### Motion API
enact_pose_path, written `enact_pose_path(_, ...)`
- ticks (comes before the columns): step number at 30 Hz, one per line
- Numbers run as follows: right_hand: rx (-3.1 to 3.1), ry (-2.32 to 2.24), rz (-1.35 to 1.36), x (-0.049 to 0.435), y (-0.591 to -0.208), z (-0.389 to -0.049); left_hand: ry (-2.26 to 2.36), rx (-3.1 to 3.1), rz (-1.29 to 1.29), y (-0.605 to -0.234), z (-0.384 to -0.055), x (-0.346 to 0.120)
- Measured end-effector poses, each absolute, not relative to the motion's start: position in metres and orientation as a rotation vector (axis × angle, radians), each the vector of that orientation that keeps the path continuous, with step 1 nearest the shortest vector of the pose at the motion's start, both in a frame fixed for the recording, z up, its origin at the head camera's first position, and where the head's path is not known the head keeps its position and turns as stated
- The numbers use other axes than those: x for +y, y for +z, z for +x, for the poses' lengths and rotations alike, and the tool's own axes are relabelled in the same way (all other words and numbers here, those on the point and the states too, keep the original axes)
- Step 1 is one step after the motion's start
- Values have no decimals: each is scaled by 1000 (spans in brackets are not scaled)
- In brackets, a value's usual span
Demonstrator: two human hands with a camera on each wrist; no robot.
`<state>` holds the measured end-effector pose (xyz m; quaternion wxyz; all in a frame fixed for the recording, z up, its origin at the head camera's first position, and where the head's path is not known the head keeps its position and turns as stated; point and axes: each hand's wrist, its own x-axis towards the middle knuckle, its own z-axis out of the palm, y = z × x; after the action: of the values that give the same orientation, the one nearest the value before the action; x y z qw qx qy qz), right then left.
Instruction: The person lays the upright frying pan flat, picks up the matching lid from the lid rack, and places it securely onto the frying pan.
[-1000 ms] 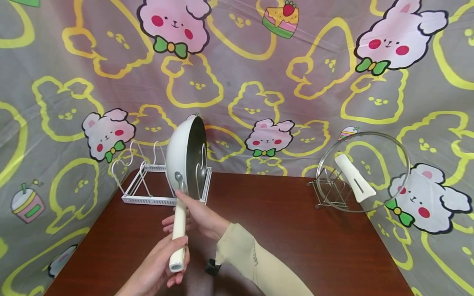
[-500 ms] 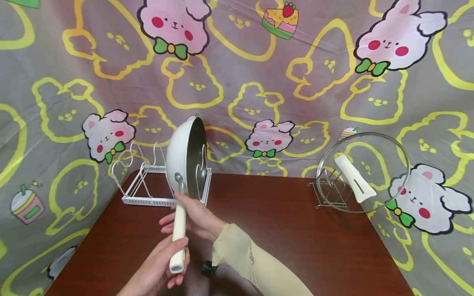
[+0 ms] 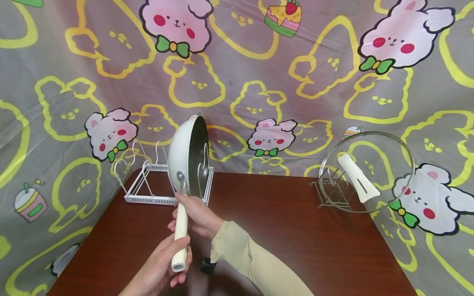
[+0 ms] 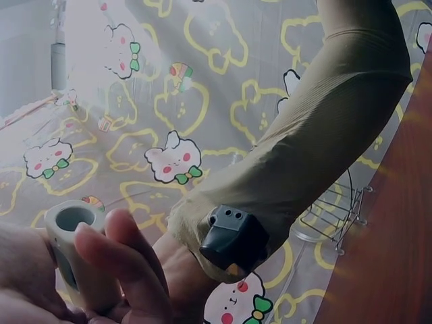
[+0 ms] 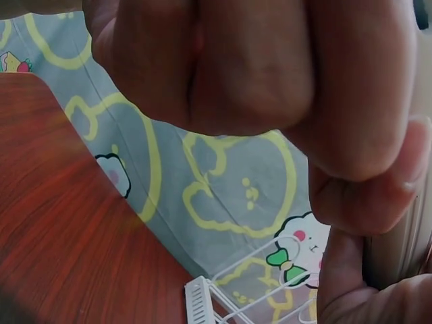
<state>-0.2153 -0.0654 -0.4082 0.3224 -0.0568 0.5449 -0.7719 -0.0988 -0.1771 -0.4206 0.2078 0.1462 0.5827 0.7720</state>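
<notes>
A white frying pan [image 3: 177, 152] with a dark inside stands on edge at the right end of the white wire rack [image 3: 149, 200]. A curved divider [image 3: 204, 162] passes in front of its dark side, and the cream handle [image 3: 181, 224] points toward me. My left hand [image 3: 159, 259] grips the handle near its end, thumb on top. In the left wrist view the handle's hollow end [image 4: 74, 219] shows between thumb and fingers [image 4: 131, 263]. My right hand [image 3: 201, 213] holds the handle close to the pan; its curled fingers [image 5: 250, 61] fill the right wrist view.
At the right of the brown table [image 3: 281, 230], a glass lid [image 3: 386, 176] with a white handle [image 3: 359, 179] stands upright in a small metal wire rack [image 3: 333, 193]. A patterned cloth [image 3: 259, 49] encloses the back and sides. A black camera [image 4: 236, 239] sits on my right wrist.
The pan and both hands keep almost the same place. My right hand's fingers have drawn in a little closer to the handle, and the head view has shifted slightly.
</notes>
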Motion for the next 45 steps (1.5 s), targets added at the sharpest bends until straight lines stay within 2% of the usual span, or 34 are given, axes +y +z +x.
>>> enact_pose_path(18,1524,-2097,-34,-76,-407,-216,2178,1553,395,-419,-96,-172)
enact_pose_path(28,1546,-2093,-69,-77,-411,-215,2228,1413,352,-421,-95,-170)
enact_pose_path(45,1611,-2001,-110,-73,-410,-216,2231,1571,368,-422,-94,-167)
